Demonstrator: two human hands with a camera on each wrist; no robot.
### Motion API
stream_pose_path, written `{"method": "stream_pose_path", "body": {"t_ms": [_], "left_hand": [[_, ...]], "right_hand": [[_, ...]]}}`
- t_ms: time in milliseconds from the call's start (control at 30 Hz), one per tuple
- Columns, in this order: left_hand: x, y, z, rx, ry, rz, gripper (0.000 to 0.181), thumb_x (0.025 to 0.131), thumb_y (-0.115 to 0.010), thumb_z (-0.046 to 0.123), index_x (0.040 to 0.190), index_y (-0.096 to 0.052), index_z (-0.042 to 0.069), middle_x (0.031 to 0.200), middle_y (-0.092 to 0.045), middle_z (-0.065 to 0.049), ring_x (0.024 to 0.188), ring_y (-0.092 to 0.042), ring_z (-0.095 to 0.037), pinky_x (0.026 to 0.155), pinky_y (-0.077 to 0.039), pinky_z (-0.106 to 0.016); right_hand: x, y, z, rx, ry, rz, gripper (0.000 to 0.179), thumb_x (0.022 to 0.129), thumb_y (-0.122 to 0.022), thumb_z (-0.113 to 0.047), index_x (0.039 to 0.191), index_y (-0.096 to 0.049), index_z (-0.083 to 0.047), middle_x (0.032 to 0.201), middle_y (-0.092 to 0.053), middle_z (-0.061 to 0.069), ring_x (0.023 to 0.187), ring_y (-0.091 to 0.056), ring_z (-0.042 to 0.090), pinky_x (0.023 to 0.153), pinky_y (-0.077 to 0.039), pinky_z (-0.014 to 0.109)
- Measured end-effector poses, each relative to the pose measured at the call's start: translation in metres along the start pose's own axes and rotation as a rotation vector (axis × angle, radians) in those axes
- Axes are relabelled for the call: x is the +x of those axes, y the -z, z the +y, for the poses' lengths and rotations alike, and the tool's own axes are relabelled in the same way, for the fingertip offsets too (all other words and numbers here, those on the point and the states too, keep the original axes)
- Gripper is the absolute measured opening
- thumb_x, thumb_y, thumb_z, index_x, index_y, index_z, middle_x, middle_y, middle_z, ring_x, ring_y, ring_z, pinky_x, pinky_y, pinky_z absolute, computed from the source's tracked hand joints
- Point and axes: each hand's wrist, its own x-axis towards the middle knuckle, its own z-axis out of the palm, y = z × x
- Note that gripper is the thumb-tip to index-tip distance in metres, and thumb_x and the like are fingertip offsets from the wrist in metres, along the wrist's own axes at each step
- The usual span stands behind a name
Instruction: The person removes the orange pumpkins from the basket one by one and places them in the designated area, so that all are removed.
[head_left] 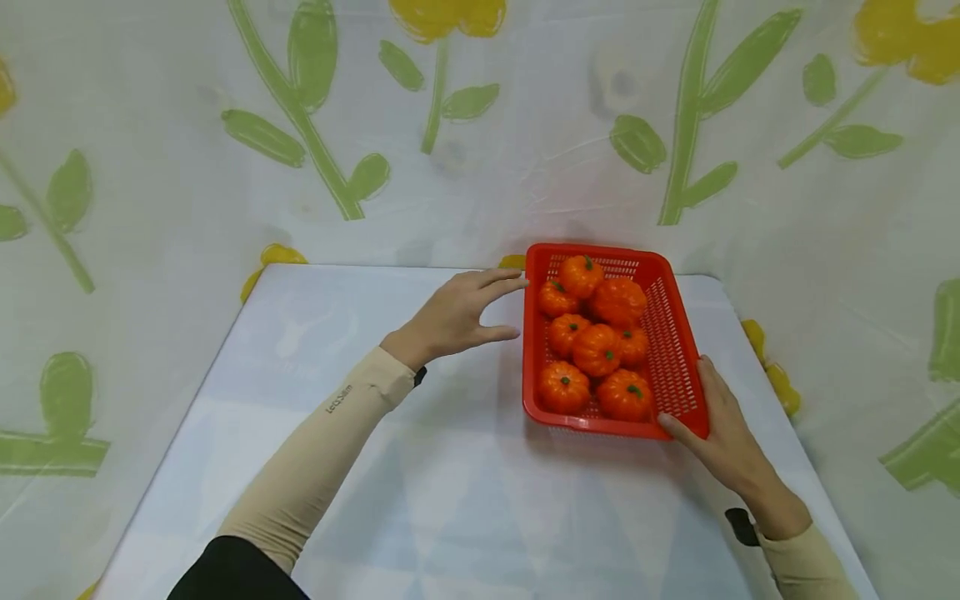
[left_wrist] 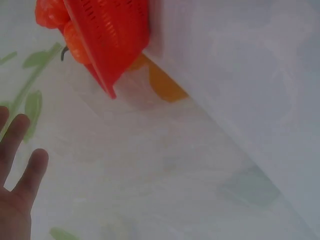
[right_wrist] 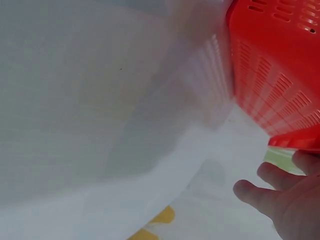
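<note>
A red plastic basket (head_left: 678,367) with slotted walls stands towards the back right of the table, holding several small orange pumpkins (head_left: 597,350) with green stems. Just off its left rim is my left hand (head_left: 457,317), fingers stretched towards the basket and thumb spread apart below them. The left wrist view shows that hand's fingers (left_wrist: 30,175) extended, with the basket wall (left_wrist: 112,35) farther up. At the front right corner, my right hand (head_left: 723,433) has its thumb at the front rim and its fingers along the right side. Its fingers (right_wrist: 257,195) look straight in the right wrist view.
The table (head_left: 360,492) has a white cover with pale blue triangles. Behind and around it hangs a white sheet (head_left: 480,200) printed with green stems and yellow flowers. The table's back edge runs just behind the basket.
</note>
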Motion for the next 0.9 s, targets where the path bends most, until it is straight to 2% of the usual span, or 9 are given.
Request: {"method": "stream_pose_path", "body": {"t_ms": [200, 400, 600, 767, 900], "left_hand": [[0.033, -0.018, 0.016, 0.020, 0.000, -0.157, 0.077, 0.088, -0.076, 0.051, 0.151, -0.049, 0.017, 0.154, -0.048, -0.003, 0.140, -0.044, -0.018, 0.117, -0.031, -0.043], [0.061, -0.032, 0.031, 0.072, -0.003, -0.317, 0.077, 0.090, -0.070, 0.057, 0.154, -0.046, 0.022, 0.156, -0.044, 0.001, 0.141, -0.042, -0.015, 0.117, -0.031, -0.043], [0.080, -0.040, 0.040, 0.062, -0.032, -0.381, 0.076, 0.090, -0.072, 0.055, 0.153, -0.046, 0.022, 0.157, -0.043, 0.000, 0.142, -0.041, -0.016, 0.117, -0.031, -0.042], [0.093, -0.048, 0.047, 0.048, -0.031, -0.443, 0.078, 0.088, -0.075, 0.051, 0.154, -0.045, 0.023, 0.158, -0.042, 0.001, 0.145, -0.036, -0.015, 0.118, -0.029, -0.045], [0.101, -0.060, 0.055, 0.081, -0.038, -0.511, 0.081, 0.088, -0.074, 0.055, 0.156, -0.041, 0.026, 0.159, -0.038, 0.005, 0.146, -0.034, -0.013, 0.118, -0.029, -0.045]], "right_hand": [[0.003, -0.001, -0.002, 0.000, -0.004, -0.007, 0.102, 0.094, -0.069, -0.039, 0.164, 0.001, -0.014, 0.169, 0.000, 0.014, 0.151, -0.006, 0.046, 0.111, -0.010, 0.076], [0.002, 0.001, -0.003, -0.003, -0.022, -0.016, 0.103, 0.094, -0.070, -0.039, 0.164, 0.002, -0.015, 0.169, 0.001, 0.015, 0.151, -0.005, 0.047, 0.110, -0.011, 0.078], [0.002, 0.002, -0.003, -0.007, -0.027, -0.021, 0.104, 0.093, -0.070, -0.039, 0.164, 0.002, -0.015, 0.169, 0.002, 0.014, 0.151, -0.005, 0.047, 0.109, -0.011, 0.079], [0.003, 0.001, -0.002, -0.007, -0.033, -0.022, 0.104, 0.093, -0.070, -0.038, 0.164, 0.003, -0.016, 0.169, 0.002, 0.014, 0.150, -0.005, 0.047, 0.108, -0.013, 0.079], [0.003, 0.001, -0.001, -0.005, -0.038, -0.027, 0.104, 0.093, -0.070, -0.038, 0.164, 0.003, -0.016, 0.170, 0.003, 0.012, 0.150, -0.006, 0.047, 0.106, -0.014, 0.080]]}}
